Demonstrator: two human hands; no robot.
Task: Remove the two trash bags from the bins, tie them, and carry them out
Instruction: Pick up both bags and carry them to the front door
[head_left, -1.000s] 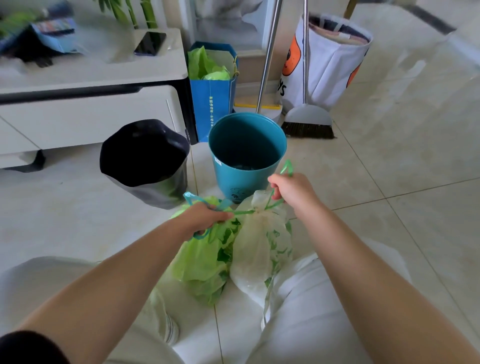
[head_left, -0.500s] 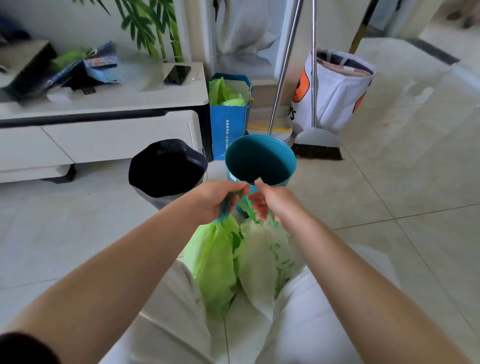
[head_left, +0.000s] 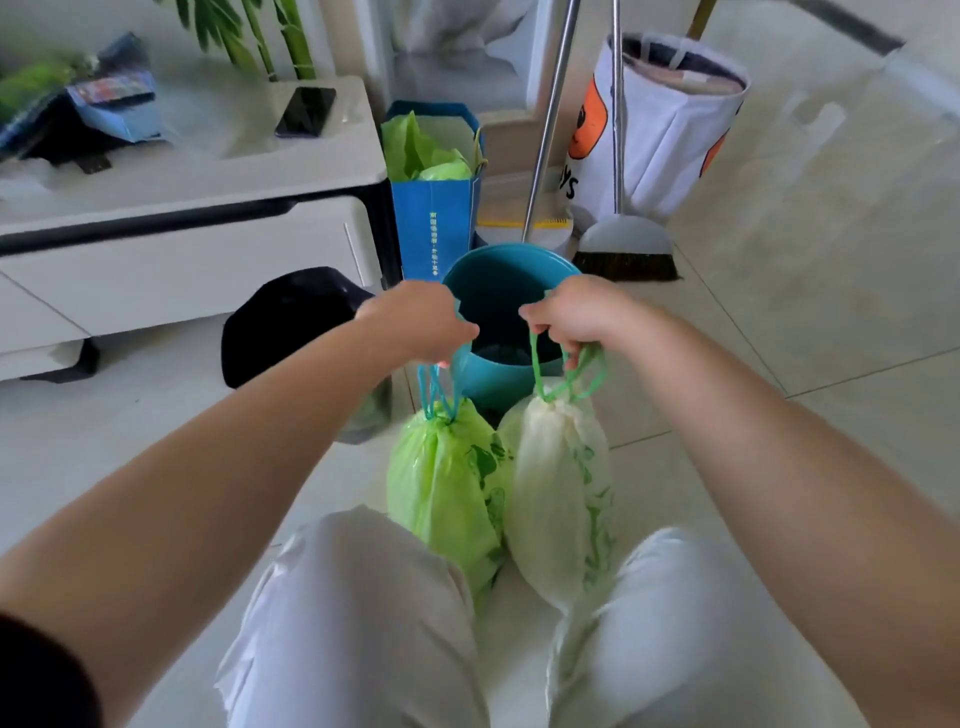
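Two tied trash bags hang side by side in front of my knees. My left hand (head_left: 423, 322) grips the blue drawstring of the green trash bag (head_left: 447, 488). My right hand (head_left: 571, 317) grips the green drawstring of the white trash bag (head_left: 561, 493). Both bags are cinched shut at the neck and lifted off the floor. Behind my hands stands the teal bin (head_left: 498, 306), with no bag in it. The black bin (head_left: 291, 327) sits to its left, partly hidden by my left arm.
A white low cabinet (head_left: 182, 208) with a phone (head_left: 305, 110) and clutter is at the left. A blue paper bag (head_left: 434, 208) with green plastic, a broom (head_left: 626, 249), a mop pole and a white fabric bin (head_left: 670, 119) stand behind. Tiled floor (head_left: 831, 260) opens to the right.
My hands have moved apart and risen, lifting both bags by their drawstrings. The view has tilted upward as I rise from the floor.
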